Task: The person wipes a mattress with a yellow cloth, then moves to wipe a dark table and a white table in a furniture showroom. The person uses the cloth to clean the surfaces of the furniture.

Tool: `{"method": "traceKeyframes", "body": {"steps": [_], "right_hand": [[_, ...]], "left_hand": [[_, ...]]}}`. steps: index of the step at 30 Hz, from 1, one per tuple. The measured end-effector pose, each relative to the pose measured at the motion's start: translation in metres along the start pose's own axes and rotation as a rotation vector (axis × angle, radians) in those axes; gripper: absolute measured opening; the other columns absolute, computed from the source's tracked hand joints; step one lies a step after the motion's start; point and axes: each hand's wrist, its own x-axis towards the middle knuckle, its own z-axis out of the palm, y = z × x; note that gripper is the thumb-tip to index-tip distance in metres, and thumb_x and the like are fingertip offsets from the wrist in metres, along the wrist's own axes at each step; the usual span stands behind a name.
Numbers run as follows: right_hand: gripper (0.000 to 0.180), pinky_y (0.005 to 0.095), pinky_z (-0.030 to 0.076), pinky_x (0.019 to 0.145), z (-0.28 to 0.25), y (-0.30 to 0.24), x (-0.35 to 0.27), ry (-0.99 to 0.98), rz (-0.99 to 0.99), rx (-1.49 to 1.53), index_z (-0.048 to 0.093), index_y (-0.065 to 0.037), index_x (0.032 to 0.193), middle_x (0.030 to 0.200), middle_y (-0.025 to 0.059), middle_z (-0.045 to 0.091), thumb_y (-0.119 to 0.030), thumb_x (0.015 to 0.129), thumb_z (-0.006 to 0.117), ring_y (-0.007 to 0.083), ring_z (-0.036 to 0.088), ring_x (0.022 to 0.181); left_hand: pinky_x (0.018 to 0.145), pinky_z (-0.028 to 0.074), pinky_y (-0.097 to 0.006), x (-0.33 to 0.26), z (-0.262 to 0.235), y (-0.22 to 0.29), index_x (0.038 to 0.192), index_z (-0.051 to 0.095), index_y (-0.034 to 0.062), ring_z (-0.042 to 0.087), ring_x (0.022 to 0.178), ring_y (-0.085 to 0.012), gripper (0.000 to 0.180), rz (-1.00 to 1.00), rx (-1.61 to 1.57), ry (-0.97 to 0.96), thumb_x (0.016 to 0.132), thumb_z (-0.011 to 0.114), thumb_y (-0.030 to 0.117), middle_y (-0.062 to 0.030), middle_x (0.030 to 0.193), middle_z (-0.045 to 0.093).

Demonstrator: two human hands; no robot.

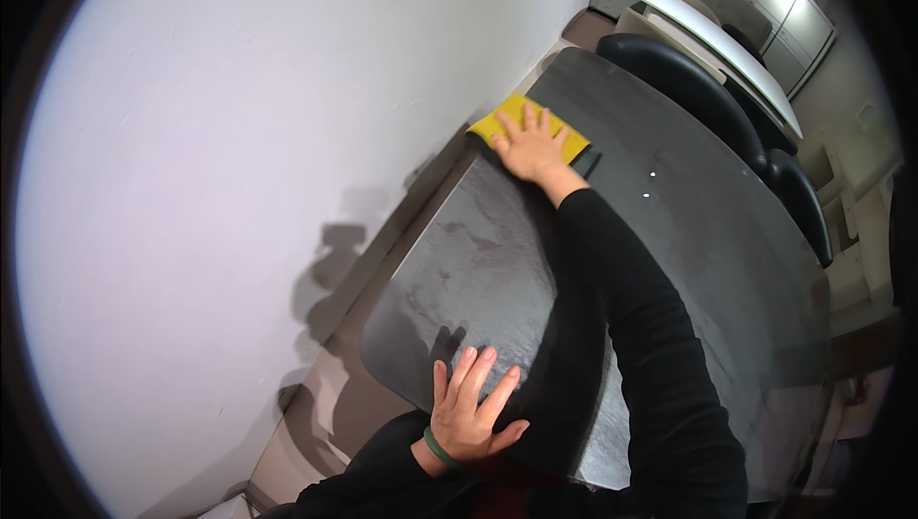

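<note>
My right hand (535, 150) lies spread and flat on a yellow cloth (517, 110), pressing it onto the dark grey tabletop (669, 232) by the edge along the wall. The arm in its black sleeve reaches far across the table. Closer in, my left hand (467, 414) has its fingers stretched apart over the near corner of the table, and nothing is in it. Whether its palm touches the surface I cannot tell. A green bangle (440, 451) circles the left wrist. Streaky, shiny marks show on the tabletop between the two hands.
A white wall (239, 137) runs along the table's left side, with a narrow gap between them. Black chairs (688, 84) stand against the far right edge. Behind them is a white-topped piece of furniture (712, 32), and pale cabinets (789, 8) stand farther back.
</note>
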Motion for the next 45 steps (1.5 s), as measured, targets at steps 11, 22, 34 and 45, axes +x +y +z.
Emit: {"method": "traceKeyframes", "body": {"steps": [11, 22, 34, 45], "right_hand": [[0.056, 0.0717, 0.007, 0.107, 0.015, -0.103, -0.189, -0.093, -0.634, 0.068, 0.033, -0.029, 0.147, 0.157, 0.0195, 0.01, -0.049, 0.095, 0.04, 0.0453, 0.006, 0.144], [0.058, 0.0669, 0.012, 0.11, -0.004, -0.049, -0.224, -0.099, -0.695, 0.03, 0.029, -0.035, 0.148, 0.158, 0.0151, 0.014, -0.047, 0.093, 0.045, 0.0409, 0.009, 0.145], [0.056, 0.0638, 0.008, 0.112, -0.014, 0.13, -0.097, 0.008, 0.234, -0.021, 0.026, -0.035, 0.149, 0.159, 0.0107, 0.014, -0.055, 0.097, 0.031, 0.036, 0.008, 0.146], [0.056, 0.068, 0.011, 0.109, -0.011, 0.141, -0.167, 0.047, 0.196, -0.089, 0.025, -0.033, 0.15, 0.157, 0.0163, 0.016, -0.053, 0.098, 0.029, 0.0407, 0.01, 0.144]], "left_hand": [[0.114, 0.006, -0.057, -0.009, 0.017, -0.007, 0.129, 0.055, 0.0083, 0.024, 0.139, -0.0433, 0.059, 0.076, 0.048, 0.211, 0.089, 0.052, 0.051, -0.0259, 0.143, 0.034], [0.112, 0.004, -0.06, -0.01, 0.017, -0.006, 0.132, 0.051, 0.0072, 0.022, 0.139, -0.0442, 0.054, 0.037, 0.023, 0.209, 0.089, 0.055, 0.04, -0.0265, 0.145, 0.031], [0.11, 0.002, -0.064, -0.002, 0.005, -0.001, 0.13, 0.052, 0.0037, 0.024, 0.139, -0.0437, 0.055, -0.022, -0.016, 0.027, 0.085, 0.055, 0.036, -0.0234, 0.144, 0.035], [0.109, 0.011, -0.065, 0.008, 0.004, 0.003, 0.127, 0.053, 0.0012, 0.029, 0.136, -0.0439, 0.054, -0.003, 0.001, -0.002, 0.084, 0.057, 0.035, -0.0241, 0.141, 0.038]]}}
